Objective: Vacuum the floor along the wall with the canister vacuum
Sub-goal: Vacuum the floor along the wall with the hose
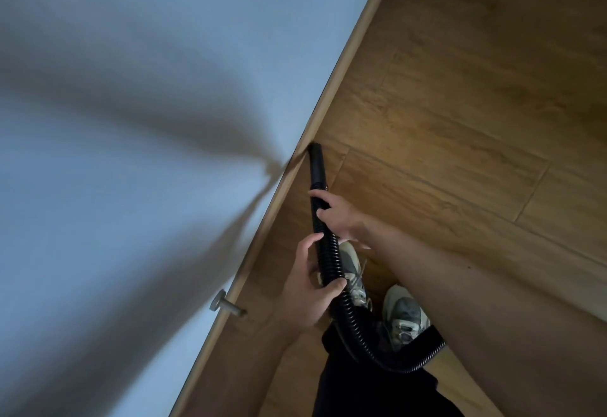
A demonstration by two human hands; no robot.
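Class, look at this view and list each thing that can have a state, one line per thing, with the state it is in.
Nozzle: tip down where the floor meets the skirting board.
Hose: curved, held in both hands.
Right hand: grips the hose close behind the nozzle.
Left hand: grips the hose further back.
Door stop: sticking out from the wall, untouched.
Shoes: laced, standing on the floor.

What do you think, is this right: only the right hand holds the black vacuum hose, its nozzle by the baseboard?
Not only the right hand: the head view shows the left hand gripping the vacuum hose too, farther from the nozzle, which is by the baseboard.
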